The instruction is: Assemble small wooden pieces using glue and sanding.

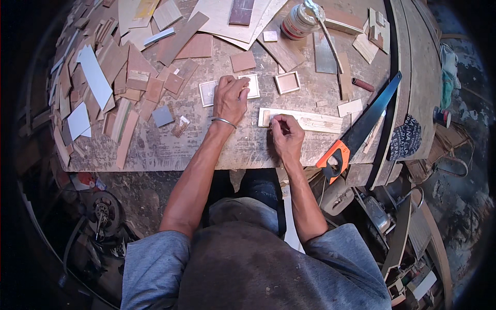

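Note:
My left hand, a metal bangle at its wrist, hovers between two small shallow wooden frames. One frame lies at its left; the other frame is partly covered by the fingers. Those fingers are bent and pinched together; whatever they hold is too small to make out. Further right, my right hand rests at the near edge of a pale wooden strip. Its fingers curl in beside a small brown wood block on the strip's left end, and what they grip is hidden. A third small frame lies beyond.
An orange-handled handsaw lies at the right. A jar with a coated stick across its top stands at the back. Many wood offcuts crowd the left. Dark fabric hangs near the right edge.

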Demonstrator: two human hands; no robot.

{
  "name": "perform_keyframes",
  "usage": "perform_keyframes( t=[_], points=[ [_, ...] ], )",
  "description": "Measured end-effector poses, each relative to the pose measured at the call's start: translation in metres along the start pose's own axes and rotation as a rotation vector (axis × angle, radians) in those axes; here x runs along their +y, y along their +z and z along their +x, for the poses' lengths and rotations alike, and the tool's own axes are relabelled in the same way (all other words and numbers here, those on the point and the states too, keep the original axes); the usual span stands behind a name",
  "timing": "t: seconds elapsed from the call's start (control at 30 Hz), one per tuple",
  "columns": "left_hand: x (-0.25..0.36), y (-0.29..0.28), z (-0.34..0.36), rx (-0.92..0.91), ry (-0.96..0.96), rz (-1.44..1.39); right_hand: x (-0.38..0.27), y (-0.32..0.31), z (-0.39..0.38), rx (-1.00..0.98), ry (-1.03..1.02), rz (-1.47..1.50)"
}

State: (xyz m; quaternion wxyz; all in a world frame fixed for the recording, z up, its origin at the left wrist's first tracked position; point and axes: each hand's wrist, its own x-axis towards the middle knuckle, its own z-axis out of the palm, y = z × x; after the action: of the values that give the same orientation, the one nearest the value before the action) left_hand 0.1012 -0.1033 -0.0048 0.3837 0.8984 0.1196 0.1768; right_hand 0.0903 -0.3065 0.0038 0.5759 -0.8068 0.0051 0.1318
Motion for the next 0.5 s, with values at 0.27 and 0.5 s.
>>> perform_keyframes(
  t=[0.27,0.5],
  points=[
    [-0.0027,-0.0016,0.0022,-0.023,-0.015,-0.020,-0.0020,-0.0001,-0.0004,-0.018,0.013,0.008],
    [-0.0024,-0.0032,0.0010,-0.042,-0.043,-0.066,-0.0016,0.0003,0.0008,-0.023,0.032,0.046]
  ],
)
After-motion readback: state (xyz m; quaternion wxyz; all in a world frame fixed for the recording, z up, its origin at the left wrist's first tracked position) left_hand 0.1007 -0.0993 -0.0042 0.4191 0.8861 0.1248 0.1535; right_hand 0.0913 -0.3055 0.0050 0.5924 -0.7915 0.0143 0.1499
